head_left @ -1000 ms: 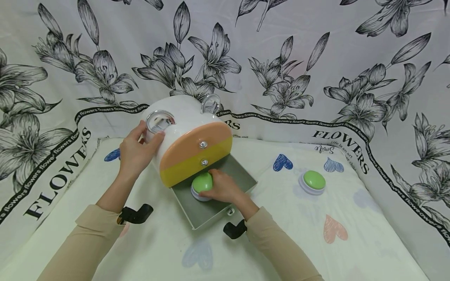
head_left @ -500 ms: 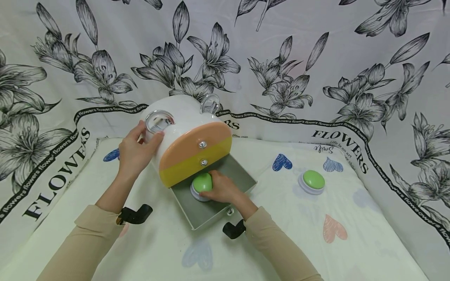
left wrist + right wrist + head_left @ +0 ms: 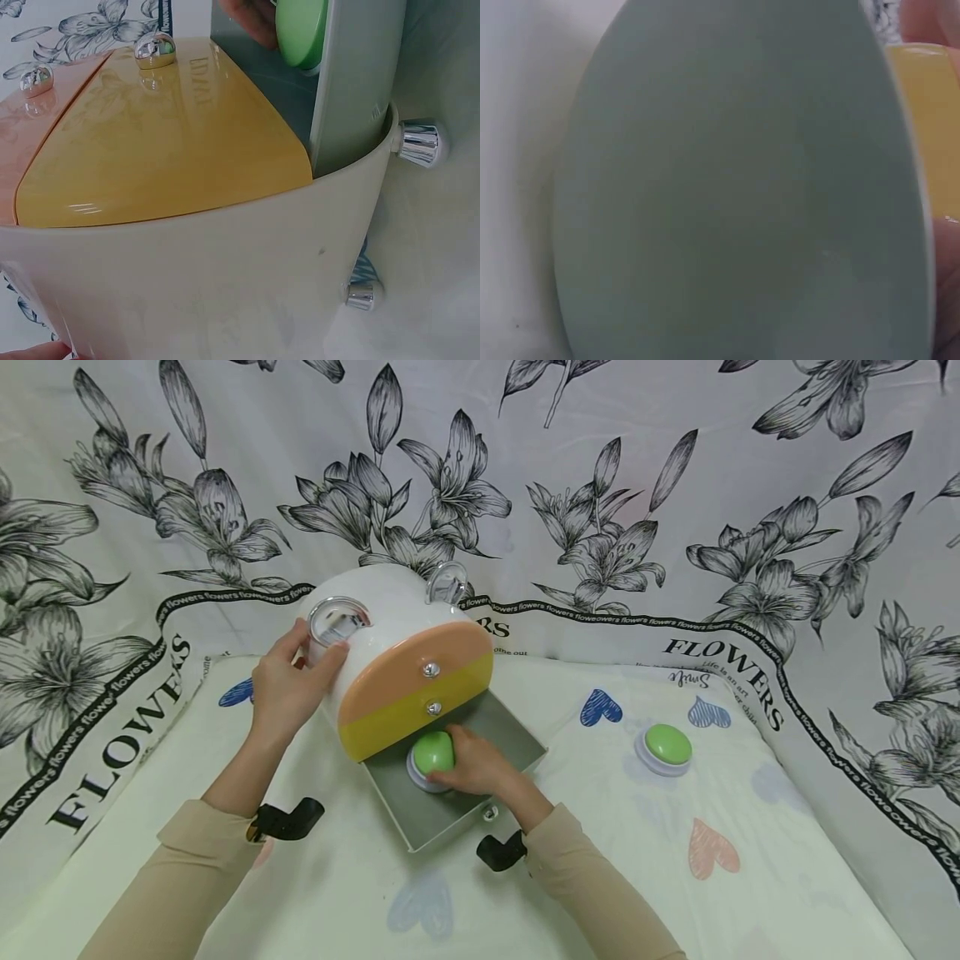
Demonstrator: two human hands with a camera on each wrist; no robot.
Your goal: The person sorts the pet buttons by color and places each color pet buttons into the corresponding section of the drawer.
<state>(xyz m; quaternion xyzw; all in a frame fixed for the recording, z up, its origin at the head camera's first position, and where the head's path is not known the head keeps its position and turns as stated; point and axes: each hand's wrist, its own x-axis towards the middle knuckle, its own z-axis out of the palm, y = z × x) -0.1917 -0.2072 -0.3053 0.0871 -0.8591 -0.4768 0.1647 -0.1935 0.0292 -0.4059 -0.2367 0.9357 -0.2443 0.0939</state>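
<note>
A small white rounded drawer cabinet [image 3: 375,589] stands at centre left, with an orange drawer front [image 3: 397,668] above a yellow one [image 3: 375,727] and two clear ear-like rings on top. My left hand [image 3: 288,689] holds its left side, thumb beside the near ring [image 3: 339,620]. The grey-green bottom drawer [image 3: 517,739] is pulled out. Inside it, my right hand [image 3: 480,762] grips a green dome-topped push button [image 3: 432,753] with a white base. In the left wrist view, the green dome [image 3: 300,30] shows beside fingertips. The drawer's outer face [image 3: 735,187] fills most of the right wrist view.
A second green push button [image 3: 667,745] sits on the heart-patterned cloth [image 3: 750,910] to the right. Behind and along both sides hangs a white fabric [image 3: 570,410] printed with black flowers. Silver knobs [image 3: 421,144] stick out from the cabinet.
Both hands stay in the same places, and the drawer and the buttons look the same. Only a very slight shift of the whole head view shows.
</note>
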